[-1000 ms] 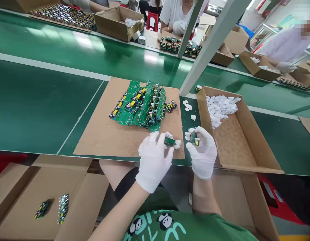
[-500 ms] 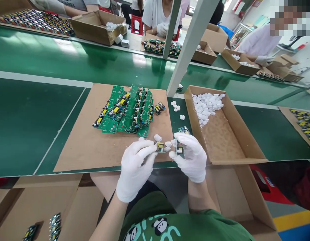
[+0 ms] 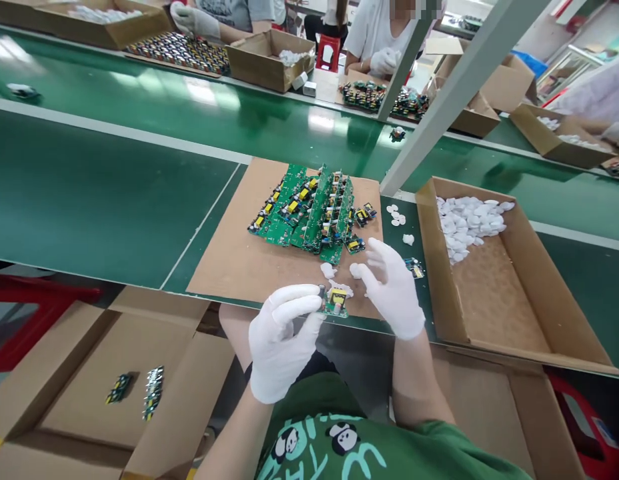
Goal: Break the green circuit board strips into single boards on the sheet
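My left hand (image 3: 287,340), in a white glove, pinches a small circuit board (image 3: 338,301) with a yellow transformer by its left edge, over the front of the cardboard sheet (image 3: 224,273). My right hand (image 3: 394,290), also gloved, is held with fingers apart beside a small white piece (image 3: 356,271); whether a fingertip touches it I cannot tell. Other white pieces (image 3: 328,270) lie just behind the held board. Beyond the hands is a stack of green circuit board panels (image 3: 317,213). Small separate boards (image 3: 355,245) rest at its right side.
An open carton (image 3: 514,293) with a heap of white pieces (image 3: 469,220) stands at right. A slanted metal post (image 3: 434,100) rises behind the sheet. Past it runs a green conveyor (image 3: 269,120), with people working across it. Below left, another carton (image 3: 89,407) holds two board pieces.
My right hand has let go of its small board, which now lies beside the stack, and its fingers have spread. My left hand still holds its board. The view has swung left.
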Demonstrator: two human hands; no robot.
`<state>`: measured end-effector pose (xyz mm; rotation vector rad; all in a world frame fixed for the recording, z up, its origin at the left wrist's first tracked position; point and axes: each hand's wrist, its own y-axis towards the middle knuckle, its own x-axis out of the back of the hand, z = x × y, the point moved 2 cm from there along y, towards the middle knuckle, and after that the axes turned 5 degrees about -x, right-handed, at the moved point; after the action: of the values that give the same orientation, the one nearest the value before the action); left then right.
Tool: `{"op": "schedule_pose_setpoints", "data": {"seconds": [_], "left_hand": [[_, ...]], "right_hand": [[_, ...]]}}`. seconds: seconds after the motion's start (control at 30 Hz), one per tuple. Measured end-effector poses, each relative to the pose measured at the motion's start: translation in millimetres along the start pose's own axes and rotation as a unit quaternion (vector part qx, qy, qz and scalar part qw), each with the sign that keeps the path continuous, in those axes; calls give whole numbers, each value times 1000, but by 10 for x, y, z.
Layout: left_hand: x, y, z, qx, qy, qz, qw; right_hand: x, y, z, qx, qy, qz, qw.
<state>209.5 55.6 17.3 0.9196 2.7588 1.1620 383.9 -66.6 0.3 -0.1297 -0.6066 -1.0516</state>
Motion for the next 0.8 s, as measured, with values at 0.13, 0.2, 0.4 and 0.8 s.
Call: {"op": "schedule_pose_setpoints", "data": {"seconds": [0.13, 0.2, 0.4, 0.8], "left_hand": [[-21, -11, -13, 26, -25, 11, 999], [-43, -22, -11, 43, -51, 18, 998], [-2, -133, 42, 128, -65, 25, 989], [1099, -1113, 404, 367, 86, -83, 923]], "right_hand": [[72, -261, 373, 200, 24, 137, 970], [35, -347, 494, 280, 19, 135, 950], [53, -298, 342, 241, -30, 16, 970], [662, -143, -240, 54, -350, -150, 923]]}}
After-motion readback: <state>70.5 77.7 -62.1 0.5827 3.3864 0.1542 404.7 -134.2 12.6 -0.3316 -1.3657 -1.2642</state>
